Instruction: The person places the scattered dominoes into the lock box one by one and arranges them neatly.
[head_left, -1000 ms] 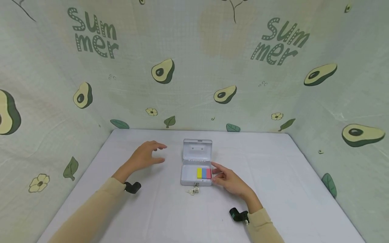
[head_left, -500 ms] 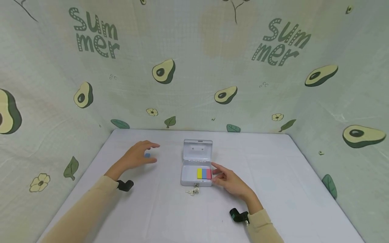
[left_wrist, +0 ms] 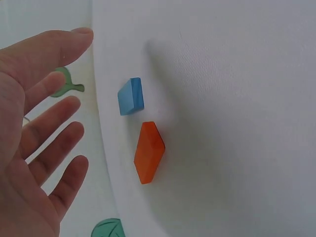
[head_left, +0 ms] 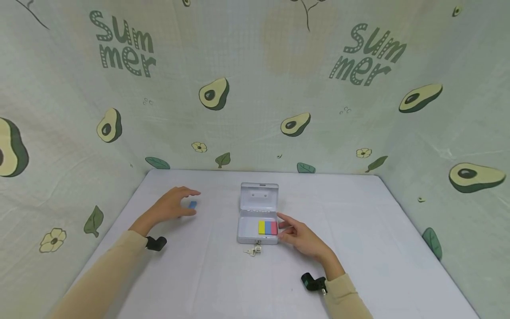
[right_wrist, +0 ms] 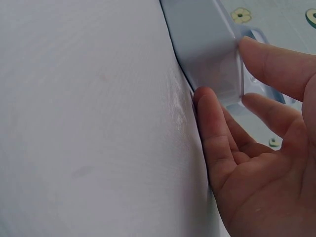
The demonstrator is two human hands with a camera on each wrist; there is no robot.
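My left hand (head_left: 167, 206) hovers over the table's left side, thumb and fingers spread apart with nothing between them. Below it lie a small blue block (left_wrist: 129, 98) and an orange diamond-shaped block (left_wrist: 149, 153), close together on the cloth; the head view shows only the blue one, beside the thumb. At the centre a small silver-grey metal box (head_left: 248, 223) stands with its lid raised. Inside, against its right wall, yellow (head_left: 261, 227), blue (head_left: 268, 227) and pink pieces (head_left: 274, 227) sit side by side. My right hand (head_left: 304, 241) touches the box's right side with thumb and fingertips.
A small padlock (head_left: 258, 249) hangs at the box's front, with keys (head_left: 250, 252) lying beside it. White cloth covers the table (head_left: 350, 230). Printed fabric walls (head_left: 255, 88) enclose it at the back and both sides.
My left hand has moved left, away from the box, and the blue block has come into sight beside its thumb. The right hand and the box have stayed put.
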